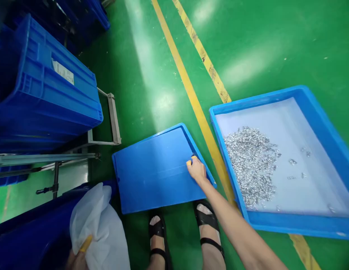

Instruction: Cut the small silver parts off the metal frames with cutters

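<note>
My left hand (pixel 78 258), partly cut off by the bottom edge, is closed on the bunched part of a white plastic bag (pixel 107 232). A yellow finger cot covers one of its fingers. My right hand (pixel 197 170) has yellow cots on its thumb and a finger. Its fingers are curled closed at the right side of a flat blue lid (pixel 154 170), which lies low in front of my feet. A dark gap shows between the flat panel and its raised rim at the upper right. The fingertips partly hide the grip.
A blue tray (pixel 286 223) with a white liner stands at right, bearing a heap of small shiny metal pieces (pixel 251 165) and several scattered ones. At left are a large blue crate (pixel 59 90) and a metal frame (pixel 114 118). Yellow lines (pixel 185 78) cross the green floor.
</note>
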`<action>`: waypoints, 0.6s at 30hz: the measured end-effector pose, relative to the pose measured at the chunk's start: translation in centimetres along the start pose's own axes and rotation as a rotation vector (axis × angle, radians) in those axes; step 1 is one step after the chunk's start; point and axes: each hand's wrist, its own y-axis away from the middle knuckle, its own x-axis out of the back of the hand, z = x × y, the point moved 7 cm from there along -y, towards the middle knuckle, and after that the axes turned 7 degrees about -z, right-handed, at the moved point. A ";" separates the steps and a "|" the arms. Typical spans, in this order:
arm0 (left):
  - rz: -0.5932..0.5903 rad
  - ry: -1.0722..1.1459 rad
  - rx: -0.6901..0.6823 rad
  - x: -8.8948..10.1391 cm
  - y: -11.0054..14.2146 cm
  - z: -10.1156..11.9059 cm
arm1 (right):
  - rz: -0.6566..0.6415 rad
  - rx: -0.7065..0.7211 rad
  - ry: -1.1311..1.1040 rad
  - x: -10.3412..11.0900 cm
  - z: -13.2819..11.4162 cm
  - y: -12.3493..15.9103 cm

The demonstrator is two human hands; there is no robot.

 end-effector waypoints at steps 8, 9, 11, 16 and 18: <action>-0.006 0.039 0.146 -0.7 0.1 -1.6 | 0.048 0.016 -0.035 -1.4 0.8 -0.5; -0.017 0.015 0.145 -0.8 0.0 -1.6 | 0.052 0.025 -0.042 -1.4 0.9 -0.5; -0.044 -0.021 0.155 -1.0 -0.1 -1.5 | 0.055 0.040 -0.054 -1.3 1.0 -0.4; -0.049 -0.094 0.107 -1.6 0.2 -0.4 | 0.055 0.056 -0.066 -1.2 1.2 0.4; -0.058 -0.110 0.040 -2.0 0.4 -0.1 | 0.052 0.053 -0.070 -1.2 1.1 0.2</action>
